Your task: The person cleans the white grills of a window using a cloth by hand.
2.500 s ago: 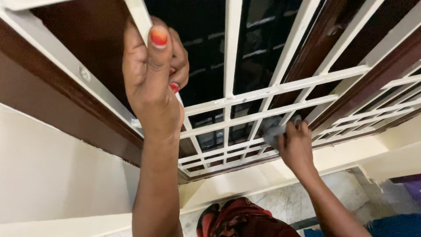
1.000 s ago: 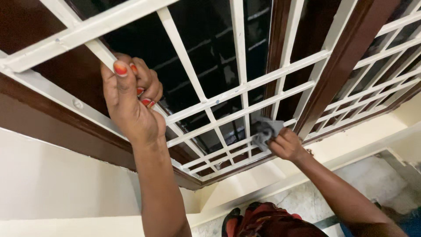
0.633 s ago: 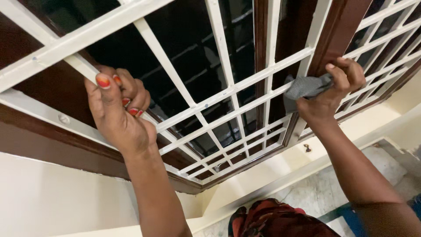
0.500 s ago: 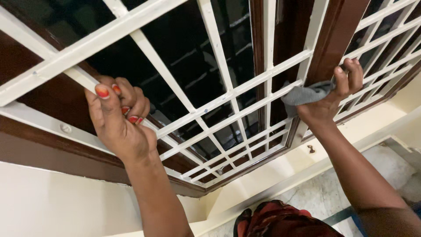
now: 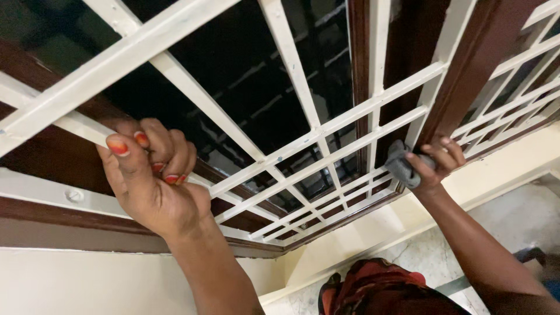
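A white metal window grille [image 5: 303,140] fills most of the head view, set in a dark brown wooden frame [image 5: 449,93]. My left hand [image 5: 149,181] is wrapped around one of the grille's slanting bars at the left. My right hand [image 5: 434,163] holds a crumpled grey cloth [image 5: 399,164] and presses it against a vertical bar beside the brown frame post, low on the right part of the grille. Both arms reach up from below.
Dark glass lies behind the grille. A cream wall [image 5: 87,283] and a cream sill ledge [image 5: 373,227] run under the window. Mottled grey floor [image 5: 513,216] shows at the lower right, and red patterned clothing [image 5: 379,289] at the bottom.
My right hand with the cloth rose from the lower bars up along the frame post, then slid back down the vertical bar. My left hand kept its grip; the view shifted.
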